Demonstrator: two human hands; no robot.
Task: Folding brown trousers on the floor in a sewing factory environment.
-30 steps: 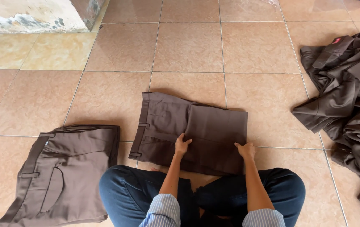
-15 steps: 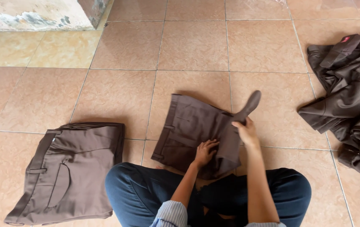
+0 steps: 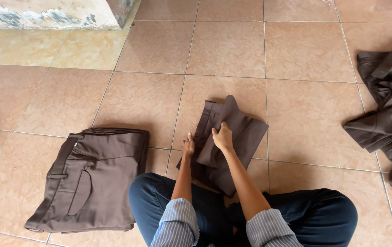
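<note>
— What's on the left?
— Folded brown trousers (image 3: 91, 178) on the tile floor (image 3: 306, 114).
— And centre, near the knees?
— A fold under way on another brown pair (image 3: 239, 132). Left hand (image 3: 187, 147) presses flat, fingers open; right hand (image 3: 223, 137) seemingly pinches a flap.
— Next?
— Flap laid flat, probably.

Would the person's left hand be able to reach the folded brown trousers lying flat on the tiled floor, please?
Probably yes: the folded brown trousers lie beside the left knee, with bare tile between, and the left hand only rests on the brown garment the right hand grips.
</note>
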